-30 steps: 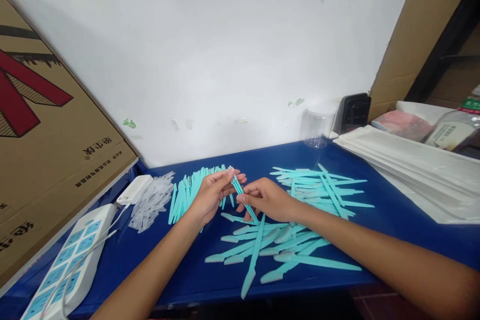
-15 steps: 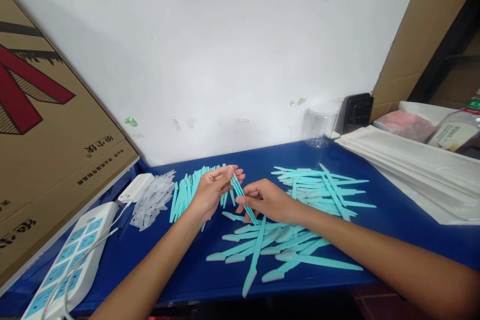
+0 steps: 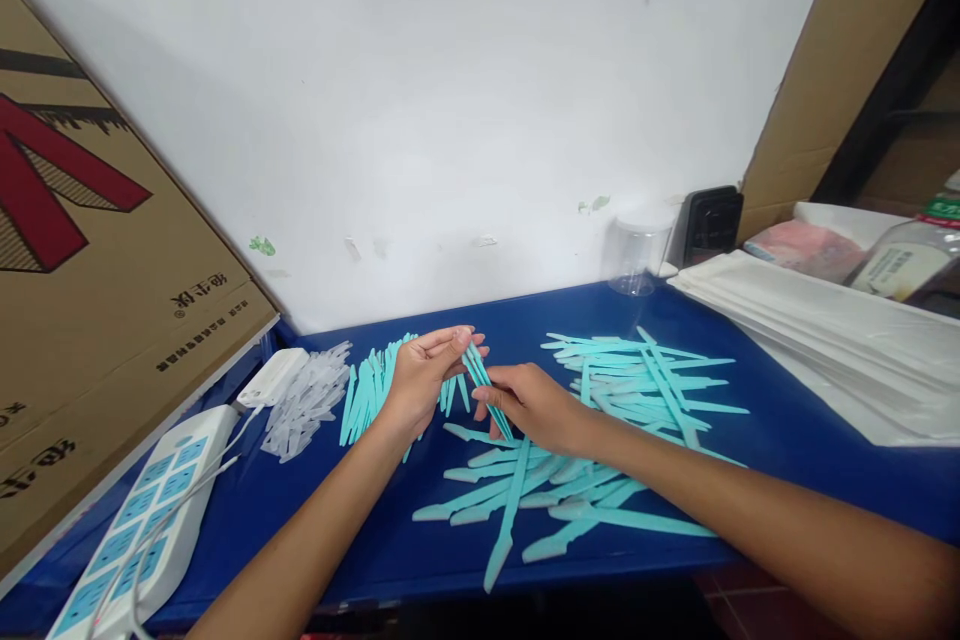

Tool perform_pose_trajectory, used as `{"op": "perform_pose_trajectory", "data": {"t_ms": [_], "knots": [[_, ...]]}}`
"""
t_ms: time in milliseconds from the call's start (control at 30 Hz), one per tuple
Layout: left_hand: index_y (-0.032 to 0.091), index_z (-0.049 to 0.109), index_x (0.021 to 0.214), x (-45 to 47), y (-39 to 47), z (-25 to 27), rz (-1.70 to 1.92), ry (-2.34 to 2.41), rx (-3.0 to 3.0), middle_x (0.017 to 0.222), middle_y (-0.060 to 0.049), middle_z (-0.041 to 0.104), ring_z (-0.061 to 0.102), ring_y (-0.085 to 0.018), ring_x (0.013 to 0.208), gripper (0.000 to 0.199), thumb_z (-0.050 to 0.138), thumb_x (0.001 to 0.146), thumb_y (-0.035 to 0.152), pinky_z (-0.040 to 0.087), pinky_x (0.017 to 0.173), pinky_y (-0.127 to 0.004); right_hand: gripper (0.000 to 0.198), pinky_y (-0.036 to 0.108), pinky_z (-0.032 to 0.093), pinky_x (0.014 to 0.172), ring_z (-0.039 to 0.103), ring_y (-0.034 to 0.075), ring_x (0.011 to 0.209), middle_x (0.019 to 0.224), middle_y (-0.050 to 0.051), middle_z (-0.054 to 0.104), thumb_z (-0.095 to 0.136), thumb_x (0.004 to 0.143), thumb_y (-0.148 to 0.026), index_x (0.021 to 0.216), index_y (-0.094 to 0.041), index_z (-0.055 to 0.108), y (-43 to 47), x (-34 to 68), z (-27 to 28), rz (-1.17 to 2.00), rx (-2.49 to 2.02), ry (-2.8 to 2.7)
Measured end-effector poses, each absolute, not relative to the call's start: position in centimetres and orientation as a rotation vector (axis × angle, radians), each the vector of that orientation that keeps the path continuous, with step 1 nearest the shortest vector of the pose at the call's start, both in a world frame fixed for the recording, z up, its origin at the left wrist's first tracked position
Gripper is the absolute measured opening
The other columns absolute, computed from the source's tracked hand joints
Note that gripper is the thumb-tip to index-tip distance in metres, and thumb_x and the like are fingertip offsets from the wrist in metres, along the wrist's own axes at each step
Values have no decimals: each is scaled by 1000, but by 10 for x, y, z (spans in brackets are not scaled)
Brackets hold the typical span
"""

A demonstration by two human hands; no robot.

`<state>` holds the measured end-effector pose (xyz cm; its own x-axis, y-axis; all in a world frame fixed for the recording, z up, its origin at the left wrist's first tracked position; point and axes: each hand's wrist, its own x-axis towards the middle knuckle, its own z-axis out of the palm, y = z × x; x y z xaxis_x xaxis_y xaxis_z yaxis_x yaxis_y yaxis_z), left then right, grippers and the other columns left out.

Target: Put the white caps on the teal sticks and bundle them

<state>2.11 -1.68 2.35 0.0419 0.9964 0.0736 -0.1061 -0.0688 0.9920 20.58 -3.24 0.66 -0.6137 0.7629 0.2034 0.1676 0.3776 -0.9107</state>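
A few turquoise eyebrow razors (image 3: 480, 375) are held together at a slant between my two hands. My left hand (image 3: 424, 375) pinches their upper ends between thumb and fingers. Lower down, my right hand (image 3: 544, 407) has its thumb and fingers closed round the same razors. Beneath my right hand lies a loose pile of turquoise razors (image 3: 514, 490) with pale blade ends. Another heap of razors (image 3: 652, 380) is beyond my right forearm. Behind my left hand, more razors (image 3: 367, 395) lie side by side, partly hidden by it. Small translucent plastic pieces (image 3: 304, 405) are heaped farther left.
On the blue table (image 3: 442, 560), a white power strip (image 3: 150, 530) with cables lies at the left, by a printed carton (image 3: 112, 250). A clear container (image 3: 637, 255) stands at the wall. White sheets (image 3: 825, 340) and a bottle (image 3: 907, 255) are at the right.
My right hand has shifted slightly, its fingers now curled closer round the razors' lower part. My left hand keeps almost the same place. The piles look the same.
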Motion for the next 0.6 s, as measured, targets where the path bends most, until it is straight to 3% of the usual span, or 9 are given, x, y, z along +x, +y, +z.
{"op": "perform_pose_trajectory", "data": {"t_ms": [200, 300, 600], "knots": [[13, 76, 105, 39, -9, 57, 1333, 991, 1430, 101, -15, 79, 76, -32, 92, 43, 84, 76, 43, 60, 82, -42, 27, 28, 50, 71, 72, 18, 74, 84, 4, 73, 43, 106, -33, 89, -19, 59, -20, 209, 10, 843, -792, -2040], [13, 77, 106, 48, -4, 63, 1323, 933, 1564, 93, -13, 80, 77, -32, 89, 42, 85, 75, 40, 60, 80, -42, 25, 30, 49, 73, 71, 20, 80, 88, 6, 74, 46, 105, -32, 88, -19, 59, -10, 213, 5, 758, -832, -2028], [18, 80, 107, 51, -1, 41, 1327, 946, 1672, 98, -9, 80, 76, -28, 89, 34, 80, 80, 39, 60, 84, -39, 25, 30, 45, 72, 69, 21, 78, 87, 6, 74, 52, 103, -36, 92, -18, 65, 6, 217, -12, 733, -827, -2117]]}}
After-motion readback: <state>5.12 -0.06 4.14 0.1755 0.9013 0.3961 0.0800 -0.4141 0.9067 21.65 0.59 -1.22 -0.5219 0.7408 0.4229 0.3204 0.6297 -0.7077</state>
